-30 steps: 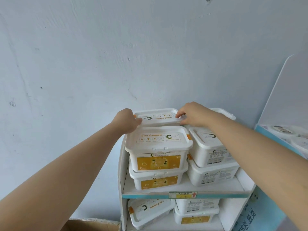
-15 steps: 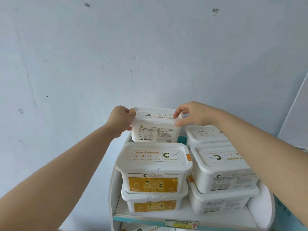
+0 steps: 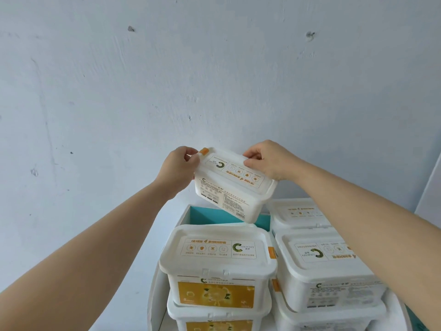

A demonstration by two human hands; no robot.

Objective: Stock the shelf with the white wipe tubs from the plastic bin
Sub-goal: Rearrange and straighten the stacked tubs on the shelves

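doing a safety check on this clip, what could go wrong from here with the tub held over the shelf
The wipe tub is tilted and held only near its lid rim by the left hand and right hand, so it might slip or the lid might pop. Its lower corner hangs close over the front left stack; lowering it carelessly could nudge that two-high stack forward.
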